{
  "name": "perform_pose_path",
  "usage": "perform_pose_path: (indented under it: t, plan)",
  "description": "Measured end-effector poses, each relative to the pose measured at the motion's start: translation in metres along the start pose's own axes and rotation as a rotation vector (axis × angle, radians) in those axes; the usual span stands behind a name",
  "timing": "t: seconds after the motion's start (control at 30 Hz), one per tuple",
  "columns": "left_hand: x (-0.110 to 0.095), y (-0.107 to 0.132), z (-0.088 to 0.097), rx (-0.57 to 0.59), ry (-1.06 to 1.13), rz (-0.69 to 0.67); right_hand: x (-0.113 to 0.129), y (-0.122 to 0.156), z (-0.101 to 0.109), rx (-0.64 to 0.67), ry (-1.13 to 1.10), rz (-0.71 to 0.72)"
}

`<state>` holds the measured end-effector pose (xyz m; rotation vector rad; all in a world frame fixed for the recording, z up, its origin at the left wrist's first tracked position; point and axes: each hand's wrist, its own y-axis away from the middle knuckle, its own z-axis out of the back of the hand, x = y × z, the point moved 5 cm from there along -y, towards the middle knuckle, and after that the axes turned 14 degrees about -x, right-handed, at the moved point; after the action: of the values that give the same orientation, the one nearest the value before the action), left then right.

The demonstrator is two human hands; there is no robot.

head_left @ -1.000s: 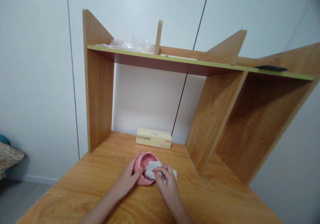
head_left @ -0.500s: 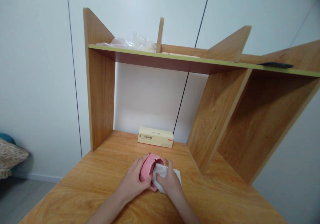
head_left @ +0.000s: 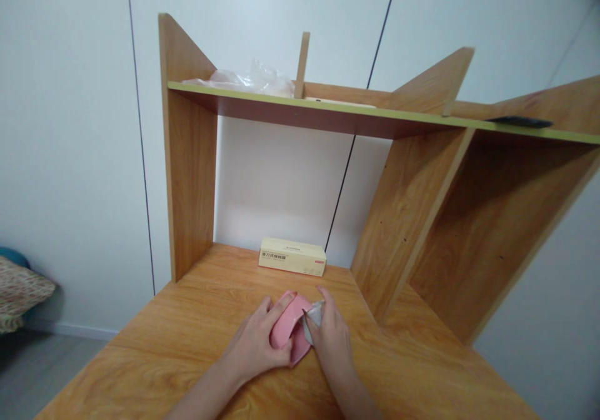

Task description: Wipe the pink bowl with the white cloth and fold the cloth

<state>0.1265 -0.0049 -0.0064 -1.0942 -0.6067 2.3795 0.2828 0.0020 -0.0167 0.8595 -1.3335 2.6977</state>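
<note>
My left hand (head_left: 257,340) is wrapped round a pink hollow object (head_left: 287,321), fingers over its top and thumb at its lower edge. Its opening is tilted toward the right; whether it is a cup, bowl or some other holder I cannot tell. My right hand (head_left: 334,337) pinches a crumpled white cloth or tissue (head_left: 315,314) at that opening's right rim. Part of the white piece is hidden behind my right fingers. Both hands are just above the wooden desk (head_left: 197,326).
A cream cling film box (head_left: 291,258) lies behind my hands. Upright wooden panels (head_left: 190,182) hold up a shelf (head_left: 300,110), which bears a clear plastic bag (head_left: 255,81) and a dark flat object (head_left: 520,122). A patterned cushion (head_left: 23,285) appears at far left.
The pink object has shifted slightly right and turned in my left hand. The white piece, spread out before, is now bunched up in my right hand near the rim.
</note>
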Motion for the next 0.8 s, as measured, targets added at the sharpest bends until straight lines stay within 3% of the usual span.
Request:
perform_pose_path:
  t: [0.17,0.27,0.4,0.6,0.8]
  plan:
    - [-0.001,0.0,0.0,-0.01,0.02,-0.007,-0.015,0.004,-0.011,0.08,0.049,-0.239]
    - [-0.001,-0.002,0.002,-0.008,0.005,0.068,-0.014,0.009,-0.015,0.148,0.105,-0.283]
    - [0.0,-0.004,0.008,-0.03,-0.028,0.145,-0.003,0.014,-0.016,0.203,0.267,-0.195]
    - [-0.003,-0.002,0.008,0.013,-0.065,0.094,0.01,0.002,0.0,0.101,0.339,-0.026]
    - [-0.009,-0.001,0.006,0.05,-0.092,0.027,0.014,-0.005,0.008,0.045,0.099,0.087]
